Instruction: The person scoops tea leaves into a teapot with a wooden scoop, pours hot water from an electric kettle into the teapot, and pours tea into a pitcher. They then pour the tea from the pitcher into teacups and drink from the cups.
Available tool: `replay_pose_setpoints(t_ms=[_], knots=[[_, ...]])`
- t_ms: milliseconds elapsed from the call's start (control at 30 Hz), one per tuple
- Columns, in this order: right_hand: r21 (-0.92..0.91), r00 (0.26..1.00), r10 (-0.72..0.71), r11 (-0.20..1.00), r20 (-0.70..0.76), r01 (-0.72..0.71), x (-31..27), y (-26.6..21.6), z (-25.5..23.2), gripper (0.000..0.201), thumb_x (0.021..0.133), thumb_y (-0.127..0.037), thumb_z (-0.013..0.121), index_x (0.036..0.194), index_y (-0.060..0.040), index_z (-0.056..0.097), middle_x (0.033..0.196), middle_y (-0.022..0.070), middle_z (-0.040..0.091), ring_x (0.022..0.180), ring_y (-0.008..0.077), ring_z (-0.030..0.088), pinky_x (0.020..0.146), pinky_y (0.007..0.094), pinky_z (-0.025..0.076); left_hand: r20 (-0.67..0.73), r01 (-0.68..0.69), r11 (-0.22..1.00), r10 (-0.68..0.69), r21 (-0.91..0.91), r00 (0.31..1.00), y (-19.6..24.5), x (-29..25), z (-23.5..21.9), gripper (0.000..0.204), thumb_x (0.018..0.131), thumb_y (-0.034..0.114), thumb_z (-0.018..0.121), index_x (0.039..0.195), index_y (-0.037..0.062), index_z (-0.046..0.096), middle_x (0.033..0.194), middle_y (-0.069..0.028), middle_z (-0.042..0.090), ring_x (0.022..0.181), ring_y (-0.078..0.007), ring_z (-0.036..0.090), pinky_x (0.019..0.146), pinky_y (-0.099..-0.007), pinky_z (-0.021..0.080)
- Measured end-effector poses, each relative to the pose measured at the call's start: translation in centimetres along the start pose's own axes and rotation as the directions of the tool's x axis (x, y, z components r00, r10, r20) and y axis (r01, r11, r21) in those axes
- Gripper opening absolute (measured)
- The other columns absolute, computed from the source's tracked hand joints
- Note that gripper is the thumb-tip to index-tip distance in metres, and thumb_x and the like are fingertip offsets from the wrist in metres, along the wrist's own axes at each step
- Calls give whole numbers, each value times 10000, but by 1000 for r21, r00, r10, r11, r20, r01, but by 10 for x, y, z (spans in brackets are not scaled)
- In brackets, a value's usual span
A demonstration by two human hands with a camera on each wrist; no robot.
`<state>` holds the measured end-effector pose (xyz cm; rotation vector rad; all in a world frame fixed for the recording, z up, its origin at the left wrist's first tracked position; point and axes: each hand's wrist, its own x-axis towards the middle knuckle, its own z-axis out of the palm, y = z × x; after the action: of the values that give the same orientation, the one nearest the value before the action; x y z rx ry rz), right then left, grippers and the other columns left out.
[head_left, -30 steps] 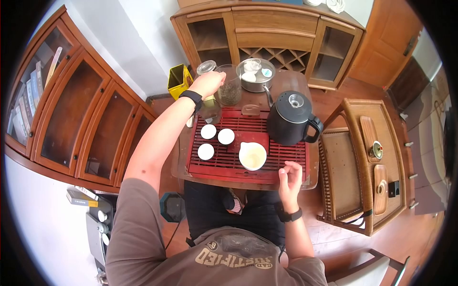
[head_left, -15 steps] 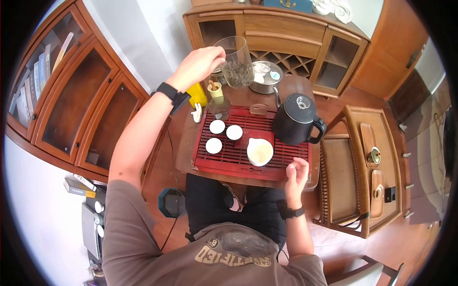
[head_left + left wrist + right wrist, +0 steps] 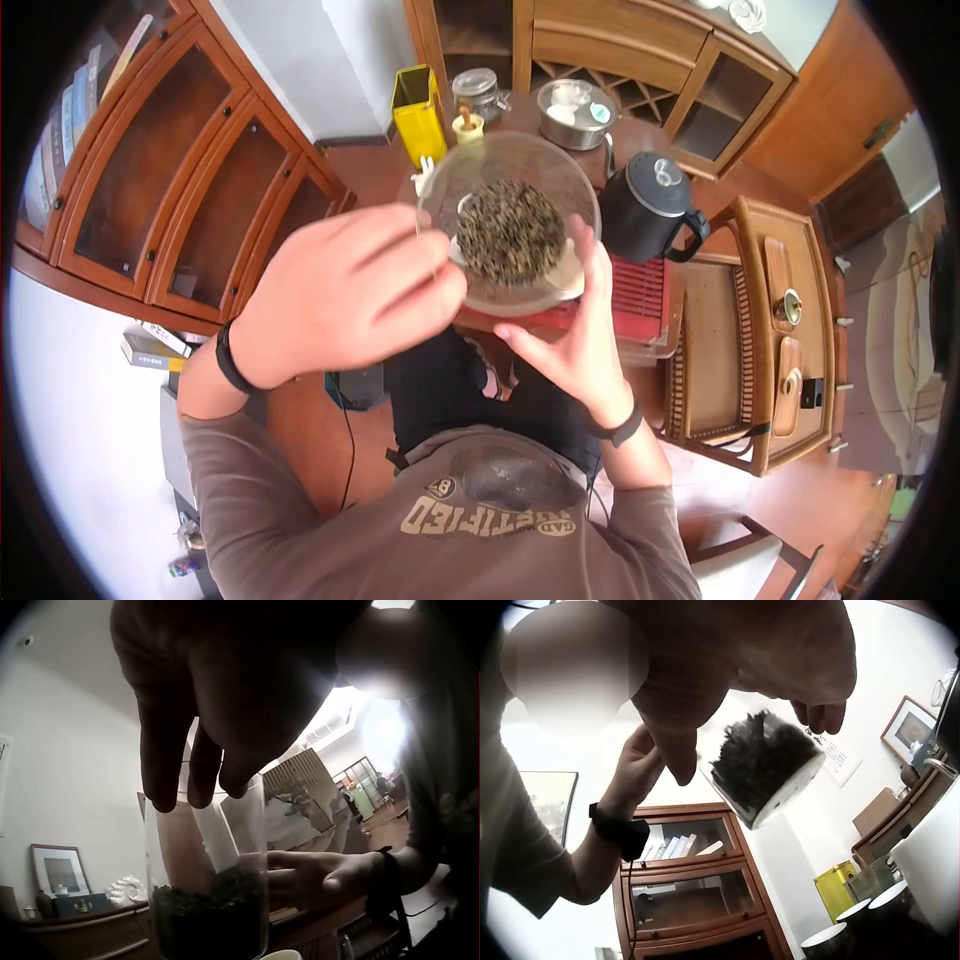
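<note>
A clear glass jar (image 3: 510, 225) with dark dried leaves (image 3: 508, 232) inside is held up over the tea tray. My left hand (image 3: 345, 290) grips its rim from the left, fingers hooked over the edge, as the left wrist view shows (image 3: 217, 712). At the jar's right side is my right hand (image 3: 575, 345), thumb and fingers spread around it; whether it touches the glass is unclear. The right wrist view shows the jar (image 3: 761, 769) tilted. Below it lies the red slatted tray (image 3: 640, 300), with its cups mostly hidden in the head view.
A black kettle (image 3: 650, 205) stands on the right of the tray. Behind are a steel pot (image 3: 577, 125), a lidded glass jar (image 3: 478, 95), a small pale holder (image 3: 468, 128) and a yellow tin (image 3: 418, 120). A rattan shelf (image 3: 715, 350) stands to the right.
My left hand lifted the glass jar from the back of the table and brought it toward my body. My right hand rose beside it, fingers more spread.
</note>
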<state>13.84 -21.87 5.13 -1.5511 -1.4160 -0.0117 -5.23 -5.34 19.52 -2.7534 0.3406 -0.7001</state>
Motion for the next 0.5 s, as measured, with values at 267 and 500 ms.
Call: replay_pose_setpoints(t_ms=[267, 500], knots=[[279, 980, -145, 944, -133, 178, -17, 18, 42, 1390, 575, -229, 1003, 1638, -44, 126, 1514, 265, 469, 1368, 433, 508, 1147, 525, 410, -53, -85, 991, 80, -102, 995, 45, -31, 0, 176, 747, 66, 722, 910, 102, 667, 1046, -74, 668, 921, -264, 659, 715, -350, 616], [194, 975, -208, 956, -71, 218, -33, 36, 51, 1150, 581, -169, 969, 1545, -105, 344, 1497, 244, 473, 1350, 464, 507, 1114, 549, 440, 140, 67, 923, -14, -379, 990, 38, -11, -1, 222, 780, 135, 709, 970, 20, 702, 1062, -84, 681, 926, -261, 668, 760, -384, 600]])
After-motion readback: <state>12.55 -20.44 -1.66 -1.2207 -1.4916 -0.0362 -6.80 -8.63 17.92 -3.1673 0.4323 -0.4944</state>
